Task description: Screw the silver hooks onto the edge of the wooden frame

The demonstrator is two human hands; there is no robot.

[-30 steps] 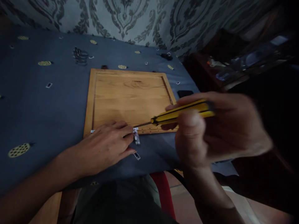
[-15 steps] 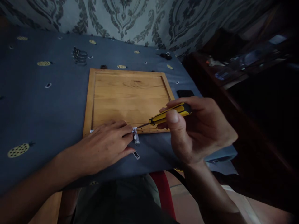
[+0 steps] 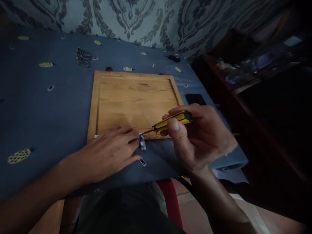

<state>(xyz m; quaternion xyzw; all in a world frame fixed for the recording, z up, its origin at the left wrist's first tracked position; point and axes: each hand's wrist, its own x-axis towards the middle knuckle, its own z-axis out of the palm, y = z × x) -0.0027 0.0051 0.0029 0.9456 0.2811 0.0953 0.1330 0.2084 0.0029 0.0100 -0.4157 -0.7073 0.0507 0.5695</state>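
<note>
From where I stand, the right hand's (image 3: 204,138) grip is closed around a yellow-and-black screwdriver (image 3: 162,124), its tip at a small silvery metal fitting (image 3: 143,144) on the near edge of a rectangular light-brown wooden panel (image 3: 134,97). The left hand (image 3: 110,151) lies over that edge, fingers beside the fitting; whether they pinch it, I cannot tell. Blue pineapple-print cloth (image 3: 65,107) covers the desk, broad to the panel's left, narrower in front.

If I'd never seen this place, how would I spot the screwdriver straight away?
Start from the big dark blue cloth and the wooden panel lying on it. Over the panel's near edge, the right hand holds the screwdriver. Its yellow-and-black handle sets it apart from the plain wood and the small silvery metal piece near its tip.
</note>
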